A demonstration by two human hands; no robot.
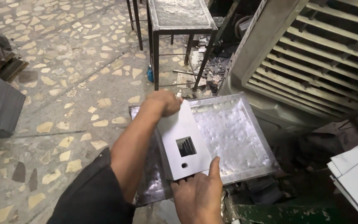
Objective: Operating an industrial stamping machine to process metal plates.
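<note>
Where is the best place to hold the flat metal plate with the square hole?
Probably by its two short ends. The metal plate is thin and lies tilted over the tray, so the left hand pinches the far end and the right hand the near end.

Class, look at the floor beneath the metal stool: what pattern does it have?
The floor is grey with irregular cream and tan stone chips, a mosaic pattern. The head view shows it best.

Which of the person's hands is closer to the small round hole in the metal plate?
Right. The right hand grips the plate at its near bottom edge, thumb just beside the round hole. The left hand holds the far top corner, well away from it.
</note>
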